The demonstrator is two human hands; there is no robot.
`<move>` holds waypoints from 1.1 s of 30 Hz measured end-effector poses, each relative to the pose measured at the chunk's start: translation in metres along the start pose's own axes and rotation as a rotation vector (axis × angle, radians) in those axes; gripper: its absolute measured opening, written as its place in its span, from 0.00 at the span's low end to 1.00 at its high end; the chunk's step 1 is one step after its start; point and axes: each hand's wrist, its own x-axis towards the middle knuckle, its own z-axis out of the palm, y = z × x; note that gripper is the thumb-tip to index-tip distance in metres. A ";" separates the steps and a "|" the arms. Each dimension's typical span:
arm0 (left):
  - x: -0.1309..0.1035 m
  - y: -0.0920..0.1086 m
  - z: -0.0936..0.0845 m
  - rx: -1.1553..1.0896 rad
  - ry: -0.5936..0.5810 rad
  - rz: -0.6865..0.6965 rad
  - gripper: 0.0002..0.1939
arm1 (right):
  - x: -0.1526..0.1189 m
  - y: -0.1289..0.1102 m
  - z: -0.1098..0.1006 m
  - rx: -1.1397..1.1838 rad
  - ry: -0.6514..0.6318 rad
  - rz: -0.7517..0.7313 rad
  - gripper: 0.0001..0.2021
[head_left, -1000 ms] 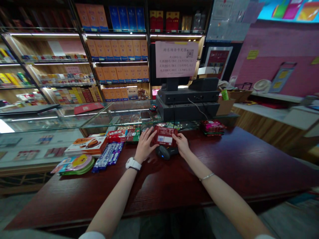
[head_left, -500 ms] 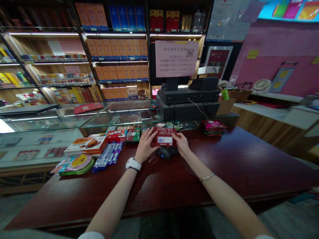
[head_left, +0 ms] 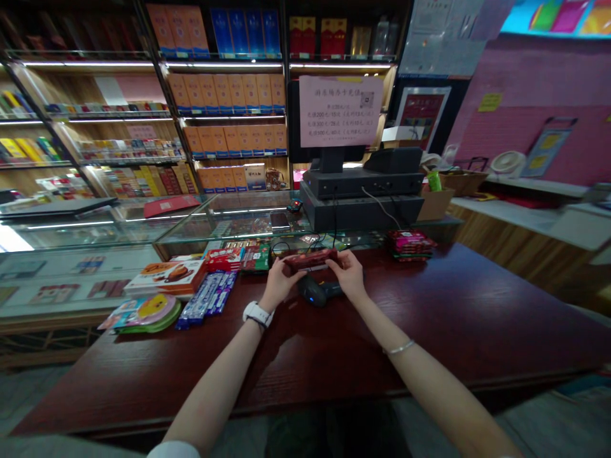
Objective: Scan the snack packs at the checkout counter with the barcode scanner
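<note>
A dark red package (head_left: pixel 311 259) is held between my two hands, tilted so that a narrow side faces me. My left hand (head_left: pixel 279 284) grips its left end, thumb along the near edge. At the right end my right hand (head_left: pixel 348 275) pinches it with thumb and fingers. Just under the package, a black scanner (head_left: pixel 315 292) with a small blue light lies on the dark red table (head_left: pixel 382 343). Blue-purple packets (head_left: pixel 207 298) and an orange-white box (head_left: pixel 167 278) sit left of my left hand.
Red and green packs (head_left: pixel 238 256) lie behind the blue packets, and a round yellow-green item (head_left: pixel 155 313) is at the left edge. Pink-red packs (head_left: pixel 410 245) are stacked at the right. A glass case (head_left: pixel 229 219) and a monitor with a pink sign (head_left: pixel 340 111) stand behind.
The package has tipped from showing its flat face with a white label and barcode to showing a narrow side. My left fingers have curled in around it, uncovering more of the scanner.
</note>
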 end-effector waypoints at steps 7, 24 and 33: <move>-0.004 0.015 -0.026 0.193 0.197 0.193 0.05 | 0.003 0.000 -0.015 -0.436 -0.328 -0.342 0.14; -0.007 0.005 -0.024 0.331 0.241 0.308 0.10 | -0.013 0.004 -0.007 -0.718 -0.320 -0.774 0.20; -0.009 0.032 -0.010 0.380 0.111 0.362 0.21 | -0.016 -0.001 -0.001 -0.844 -0.062 -0.789 0.08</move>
